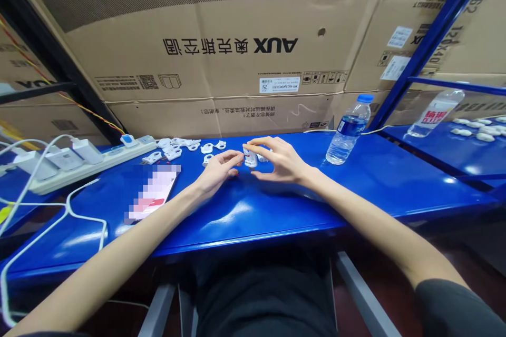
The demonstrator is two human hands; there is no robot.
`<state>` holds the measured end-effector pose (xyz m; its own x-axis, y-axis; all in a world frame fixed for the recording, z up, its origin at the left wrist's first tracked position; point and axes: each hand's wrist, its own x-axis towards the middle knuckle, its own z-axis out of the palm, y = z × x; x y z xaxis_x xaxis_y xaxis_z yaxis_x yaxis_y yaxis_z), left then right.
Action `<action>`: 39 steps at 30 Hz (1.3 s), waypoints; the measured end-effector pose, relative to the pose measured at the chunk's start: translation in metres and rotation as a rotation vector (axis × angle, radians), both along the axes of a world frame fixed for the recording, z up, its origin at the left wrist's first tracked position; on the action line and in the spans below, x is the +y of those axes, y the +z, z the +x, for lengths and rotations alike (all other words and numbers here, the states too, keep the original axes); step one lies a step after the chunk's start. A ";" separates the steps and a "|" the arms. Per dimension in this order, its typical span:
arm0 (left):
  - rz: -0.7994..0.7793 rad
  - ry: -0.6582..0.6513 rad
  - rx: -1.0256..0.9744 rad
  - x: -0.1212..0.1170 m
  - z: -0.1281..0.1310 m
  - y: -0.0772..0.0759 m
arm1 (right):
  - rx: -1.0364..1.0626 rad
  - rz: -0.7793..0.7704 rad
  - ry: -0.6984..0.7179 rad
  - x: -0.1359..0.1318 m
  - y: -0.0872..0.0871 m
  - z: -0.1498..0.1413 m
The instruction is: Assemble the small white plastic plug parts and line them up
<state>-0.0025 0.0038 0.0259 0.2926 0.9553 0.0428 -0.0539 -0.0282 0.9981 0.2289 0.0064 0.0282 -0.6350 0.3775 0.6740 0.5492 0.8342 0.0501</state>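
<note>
One white plastic piece sits between your hands over the blue table, left hand nearly pinched, right hand curved wider, firm hold unclear; likely mid-fiddling, next needs steady fingertips.

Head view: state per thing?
Left hand: fingertips at small white plastic part
Right hand: thumb and fingers apart
Part: between hands
White plastic pieces: scattered loose
Clear blue-capped plastic bottle: capped, standing
Clear red-labelled plastic bottle: standing
Thin rectangular phone-like slab: flat, face pixelated
White plastic power strip: plugs inserted
Brown cardboard AUX box: print inverted
</note>
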 end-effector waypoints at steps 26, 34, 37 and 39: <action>0.194 0.066 0.241 0.002 -0.002 -0.004 | -0.025 -0.121 -0.008 0.004 -0.006 0.000; 0.595 0.274 0.683 0.010 -0.013 -0.013 | -0.006 -0.135 -0.091 0.017 -0.018 0.000; 0.802 0.302 0.945 0.016 -0.020 -0.021 | 0.014 -0.164 -0.137 0.025 -0.024 0.001; 0.851 0.300 1.054 0.020 -0.025 -0.027 | 0.016 -0.193 -0.169 0.030 -0.028 0.002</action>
